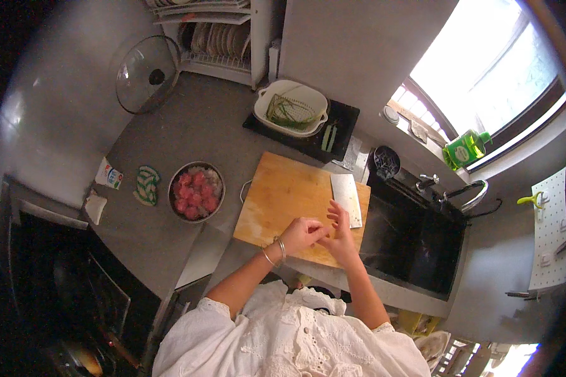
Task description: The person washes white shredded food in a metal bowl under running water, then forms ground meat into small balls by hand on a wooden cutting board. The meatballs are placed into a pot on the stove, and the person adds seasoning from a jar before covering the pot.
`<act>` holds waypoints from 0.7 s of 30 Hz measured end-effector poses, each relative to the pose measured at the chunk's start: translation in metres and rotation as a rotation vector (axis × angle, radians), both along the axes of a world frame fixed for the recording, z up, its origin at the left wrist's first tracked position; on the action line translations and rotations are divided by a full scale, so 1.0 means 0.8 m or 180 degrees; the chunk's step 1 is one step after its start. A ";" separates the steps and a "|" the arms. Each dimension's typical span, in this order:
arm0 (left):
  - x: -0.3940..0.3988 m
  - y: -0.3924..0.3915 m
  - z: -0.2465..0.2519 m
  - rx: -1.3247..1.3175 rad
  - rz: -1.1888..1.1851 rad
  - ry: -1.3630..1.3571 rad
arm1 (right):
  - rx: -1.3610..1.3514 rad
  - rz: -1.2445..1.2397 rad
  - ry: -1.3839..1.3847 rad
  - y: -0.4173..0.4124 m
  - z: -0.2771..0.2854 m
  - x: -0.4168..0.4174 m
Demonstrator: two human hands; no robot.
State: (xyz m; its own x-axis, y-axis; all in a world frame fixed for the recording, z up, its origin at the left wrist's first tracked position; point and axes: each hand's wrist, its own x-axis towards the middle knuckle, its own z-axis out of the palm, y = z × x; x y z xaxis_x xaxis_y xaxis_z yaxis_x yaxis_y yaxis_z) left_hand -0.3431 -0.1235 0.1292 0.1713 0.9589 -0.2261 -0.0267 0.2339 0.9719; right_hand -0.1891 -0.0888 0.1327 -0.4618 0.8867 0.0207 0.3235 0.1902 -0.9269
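My left hand [305,234], with bangles at its wrist, is over the near part of a wooden cutting board [283,193]. Its fingertips meet the thumb side of my right hand [342,238]; whether anything small lies between them cannot be told. The fingers of my right hand are spread beside a cleaver's broad metal blade [346,200], which lies flat on the board's right side. Left of the board stands a metal bowl [170,200] with pieces of red meat [195,193] and some paler stuff in it.
Behind the board, a white basket [318,92] with a green mesh stands on a black surface [349,122]. A dark sink [410,240] with a faucet [474,195] is at right. A tied green-white bundle [146,185], a small carton [108,175] and a glass lid [141,75] are at left.
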 end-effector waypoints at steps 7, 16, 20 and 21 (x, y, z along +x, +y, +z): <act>-0.012 0.017 -0.005 -0.0540 0.1185 -0.1493 | 0.1032 0.0473 -0.1091 -0.023 0.033 -0.001; 0.004 0.011 -0.046 0.0108 0.1402 -0.1120 | 0.1127 0.0232 -0.0415 -0.026 0.034 -0.002; 0.030 0.001 0.009 0.1929 0.1393 0.0435 | -0.3115 -0.0614 0.2873 -0.014 -0.024 -0.018; 0.027 -0.003 0.021 0.2174 0.1534 0.1062 | -0.3359 -0.0542 0.3237 -0.011 -0.035 -0.023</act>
